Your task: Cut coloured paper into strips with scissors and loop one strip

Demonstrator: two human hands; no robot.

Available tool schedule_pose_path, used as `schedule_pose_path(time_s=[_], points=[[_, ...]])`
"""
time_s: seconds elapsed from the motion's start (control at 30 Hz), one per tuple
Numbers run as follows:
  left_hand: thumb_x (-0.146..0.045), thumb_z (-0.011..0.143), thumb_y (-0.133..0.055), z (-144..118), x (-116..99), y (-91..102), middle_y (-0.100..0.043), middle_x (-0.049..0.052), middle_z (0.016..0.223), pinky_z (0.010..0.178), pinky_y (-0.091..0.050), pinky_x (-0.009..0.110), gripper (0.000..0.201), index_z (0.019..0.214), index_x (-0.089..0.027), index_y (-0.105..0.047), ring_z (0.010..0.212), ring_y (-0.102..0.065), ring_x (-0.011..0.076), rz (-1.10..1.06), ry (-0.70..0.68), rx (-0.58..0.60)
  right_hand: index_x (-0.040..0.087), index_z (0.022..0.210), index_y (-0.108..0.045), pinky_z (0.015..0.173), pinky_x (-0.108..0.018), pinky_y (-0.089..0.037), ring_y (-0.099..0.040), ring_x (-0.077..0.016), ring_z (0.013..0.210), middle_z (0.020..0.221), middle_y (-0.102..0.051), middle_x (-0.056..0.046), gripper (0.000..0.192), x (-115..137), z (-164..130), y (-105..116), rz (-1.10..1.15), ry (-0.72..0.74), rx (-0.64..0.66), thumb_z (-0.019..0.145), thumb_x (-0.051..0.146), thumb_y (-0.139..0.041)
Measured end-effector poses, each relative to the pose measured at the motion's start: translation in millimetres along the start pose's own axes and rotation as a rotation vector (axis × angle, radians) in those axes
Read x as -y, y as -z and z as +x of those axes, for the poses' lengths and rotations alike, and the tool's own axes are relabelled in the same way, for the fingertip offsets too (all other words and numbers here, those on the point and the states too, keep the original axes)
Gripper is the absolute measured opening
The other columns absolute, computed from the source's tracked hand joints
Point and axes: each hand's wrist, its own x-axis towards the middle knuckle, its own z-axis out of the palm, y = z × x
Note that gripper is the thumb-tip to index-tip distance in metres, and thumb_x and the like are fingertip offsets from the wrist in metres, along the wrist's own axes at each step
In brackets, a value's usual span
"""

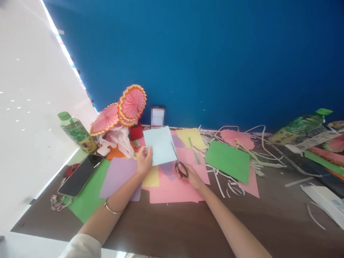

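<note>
Left grip (144, 160) lifts pale blue paper (159, 145); right grip (191, 176) works scissors (179, 163).

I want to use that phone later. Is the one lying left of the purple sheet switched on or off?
Off, or at least dark: the phone lies face up on green paper with a plain black screen.

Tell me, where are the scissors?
In the head view the scissors are near the middle of the table, held in the right hand, with the blades at the right edge of the light blue paper that the left hand holds up.
</note>
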Motion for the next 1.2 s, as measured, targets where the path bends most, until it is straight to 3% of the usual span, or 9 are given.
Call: schedule_pose_path(time_s=[0.43,0.67,0.9,1.2], points=[[-0.045,0.076,-0.054,0.3,-1.4,0.0,-0.022,-0.009,0.047,0.039,-0.015,0.018,0.037,0.06,-0.02,-0.031,0.039,-0.02,0.0045,-0.007,0.014,0.0,0.019,0.061,-0.043,0.05,-0.025,-0.032,-0.042,-0.0102,0.049,0.052,-0.044,0.004,0.045,-1.2,0.0,-1.9,0.0,0.008,-0.025,0.073,0.062,-0.049],[-0.046,0.077,-0.051,-6.2,-0.6,-4.7,-0.032,-0.007,0.051,0.042,-0.022,0.018,0.033,0.063,-0.019,-0.037,0.044,-0.029,0.0057,0.007,0.004,0.073,0.017,0.064,-0.048,0.046,-0.023,-0.027,-0.041,-0.0097,0.048,0.054,-0.049,0.001,0.049,-3.7,0.4,0.8,0.015,0.001,-0.027,0.074,0.065,-0.045],[-0.044,0.078,-0.051,-10.6,-3.4,-6.3,-0.023,-0.008,0.051,0.042,-0.019,0.018,0.035,0.06,-0.019,-0.032,0.044,-0.025,0.0057,0.056,-0.005,0.068,0.017,0.066,-0.05,0.044,-0.023,-0.027,-0.042,-0.0102,0.05,0.055,-0.049,0.001,0.048,-6.0,-0.6,1.5,0.011,0.001,-0.049,0.075,0.064,-0.045],[-0.043,0.075,-0.055,-10.1,-3.4,-6.7,-0.027,-0.008,0.05,0.043,-0.022,0.019,0.036,0.058,-0.019,-0.034,0.043,-0.027,0.0059,0.021,0.003,0.084,0.017,0.065,-0.048,0.044,-0.022,-0.025,-0.04,-0.009,0.05,0.059,-0.048,0.0,0.046,-10.8,0.9,3.1,-0.001,0.024,-0.053,0.078,0.061,-0.043]])
